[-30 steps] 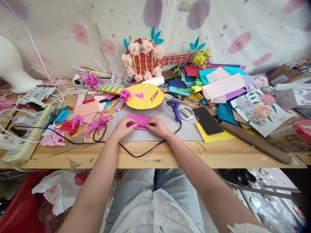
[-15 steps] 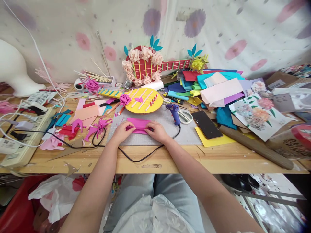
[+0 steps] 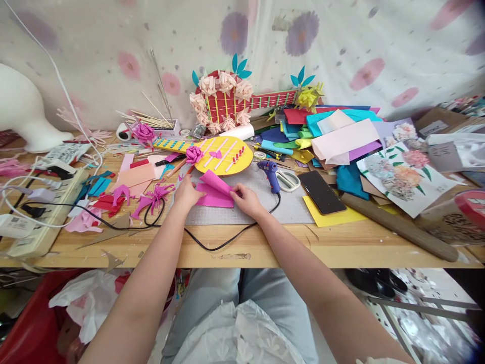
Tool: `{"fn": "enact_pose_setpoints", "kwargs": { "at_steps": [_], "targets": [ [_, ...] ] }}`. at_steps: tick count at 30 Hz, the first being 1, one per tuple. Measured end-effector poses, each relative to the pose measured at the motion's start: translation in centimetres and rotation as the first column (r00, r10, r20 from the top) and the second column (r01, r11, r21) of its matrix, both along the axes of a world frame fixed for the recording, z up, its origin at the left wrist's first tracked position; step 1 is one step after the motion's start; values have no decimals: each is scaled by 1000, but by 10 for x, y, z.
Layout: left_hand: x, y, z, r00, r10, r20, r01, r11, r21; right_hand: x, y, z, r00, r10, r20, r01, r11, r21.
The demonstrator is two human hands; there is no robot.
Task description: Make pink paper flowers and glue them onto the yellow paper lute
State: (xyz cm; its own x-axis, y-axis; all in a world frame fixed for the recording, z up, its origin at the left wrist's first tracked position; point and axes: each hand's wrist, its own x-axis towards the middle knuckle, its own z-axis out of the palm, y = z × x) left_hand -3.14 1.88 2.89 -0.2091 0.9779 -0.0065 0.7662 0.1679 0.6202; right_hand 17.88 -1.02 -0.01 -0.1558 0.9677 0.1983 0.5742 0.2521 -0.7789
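A sheet of magenta paper [image 3: 216, 194] lies partly folded over the grey cutting mat [image 3: 250, 217], its upper flap lifted off the lower part. My right hand [image 3: 246, 200] pinches its right edge between thumb and fingers. At the left edge, my left hand [image 3: 185, 194] has its thumb against the paper; its fingertips are partly hidden behind the flap. Just behind the sheet lies a yellow paper guitar [image 3: 223, 154] with pink strips and a magenta paper flower [image 3: 194, 154]. A purple glue gun [image 3: 270, 177] stands to the right of my right hand.
White-handled scissors [image 3: 288, 180] and a black phone [image 3: 323, 192] lie to the right, near a long wooden stick [image 3: 397, 227]. A black cord [image 3: 212, 249] crosses the front of the table. Paper scraps [image 3: 151, 199] and a power strip [image 3: 49, 217] are at the left.
The magenta paper went from lying fairly flat to being folded, with a flap raised. My left hand moved a little left and turned; my right hand shifted slightly along the right edge.
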Motion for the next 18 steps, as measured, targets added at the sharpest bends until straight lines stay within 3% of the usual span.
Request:
{"fn": "enact_pose_setpoints", "kwargs": {
  "at_steps": [6, 11, 15, 18],
  "targets": [
    [6, 17, 14, 986, -9, -169, -22, 984, -176, 2, 1, -5, 999, 34, -39, -34, 999, 17],
    [6, 20, 21, 968, -140, -208, 80, 958, -276, 2, 0, -5, 998, 36, -47, -36, 999, 9],
    [6, 13, 17, 978, -137, -158, 102, 972, -214, 1, -2, 0, 998, 10, -68, -10, 1000, 12],
    [6, 5, 10, 992, -125, 7, 126, 987, -96, 1, -5, 3, 991, -13, -132, 22, 998, 66]
  ]
}}
